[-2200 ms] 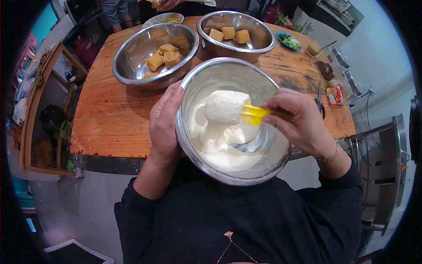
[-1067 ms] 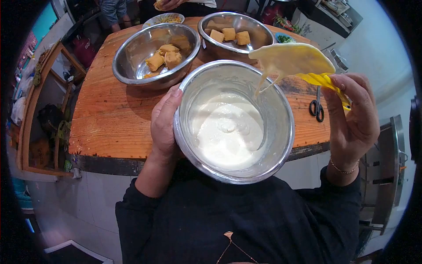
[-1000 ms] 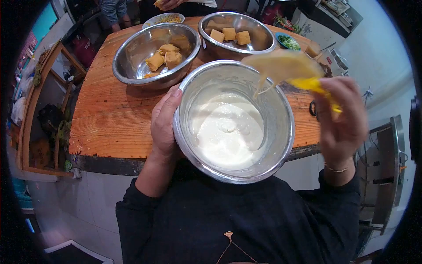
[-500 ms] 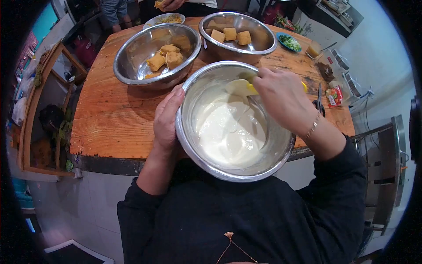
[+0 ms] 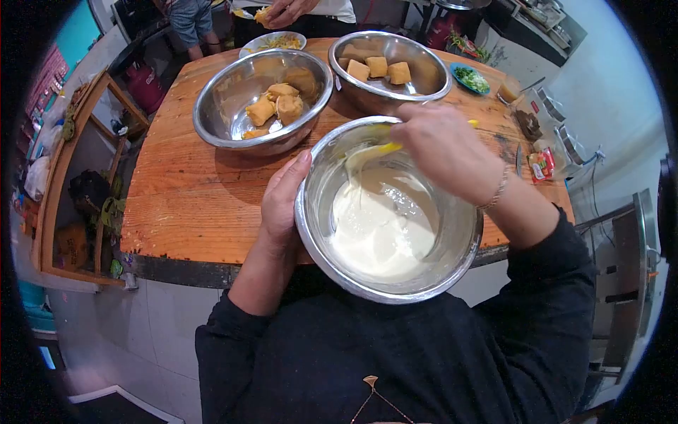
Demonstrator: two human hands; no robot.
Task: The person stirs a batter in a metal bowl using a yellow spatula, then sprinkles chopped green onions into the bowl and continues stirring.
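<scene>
Left hand (image 5: 284, 199): grip around side of bowl (image 5: 455, 240), probably steadying it at near edge of worktop (image 5: 187, 205). Right hand (image 5: 445, 148): grip holding spatula (image 5: 367, 154) inside bowl, likely so batter (image 5: 385, 226) drips back.

Your steel bowl (image 5: 458, 233)'s got smooth, creamy batter (image 5: 385, 237) pooled inside, and your yellow spatula (image 5: 382, 150)'s slanted in there, blade all coated.

The spatula (image 5: 378, 150), earlier raised above the mixing bowl (image 5: 395, 297) by the right hand (image 5: 443, 147), is now lowered inside and drawn toward the far-left wall.
</scene>
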